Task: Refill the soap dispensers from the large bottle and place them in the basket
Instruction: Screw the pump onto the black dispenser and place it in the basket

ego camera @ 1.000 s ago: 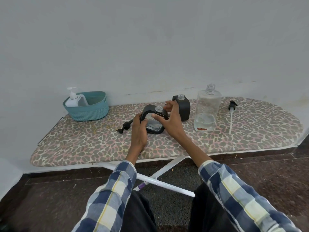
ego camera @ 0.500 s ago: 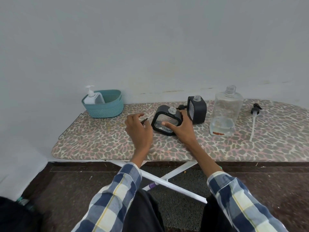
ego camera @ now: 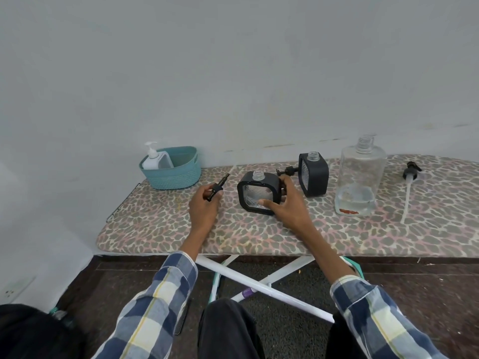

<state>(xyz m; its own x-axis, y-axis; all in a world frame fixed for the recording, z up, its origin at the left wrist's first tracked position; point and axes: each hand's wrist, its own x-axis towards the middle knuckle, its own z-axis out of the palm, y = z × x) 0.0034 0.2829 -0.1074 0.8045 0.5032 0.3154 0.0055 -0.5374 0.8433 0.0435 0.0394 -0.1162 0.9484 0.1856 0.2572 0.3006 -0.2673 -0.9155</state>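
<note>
Your left hand (ego camera: 204, 207) pinches a black pump (ego camera: 217, 188) above the ironing board (ego camera: 160, 229). Your right hand (ego camera: 290, 203) clasps the near black dispenser (ego camera: 258, 193), uncapped, standing left of the second dispenser (ego camera: 315, 177) and the large bottle (ego camera: 361, 174). The basket (ego camera: 178, 173) sits far left.

My right hand (ego camera: 290, 207) grips a matt black dispenser (ego camera: 259, 194) with a ribbed clear window, my left hand (ego camera: 204, 206) a black plastic pump (ego camera: 217, 190), over a leopard-print cloth board cover (ego camera: 285, 237) beside a woven-look teal basket (ego camera: 173, 171).
</note>
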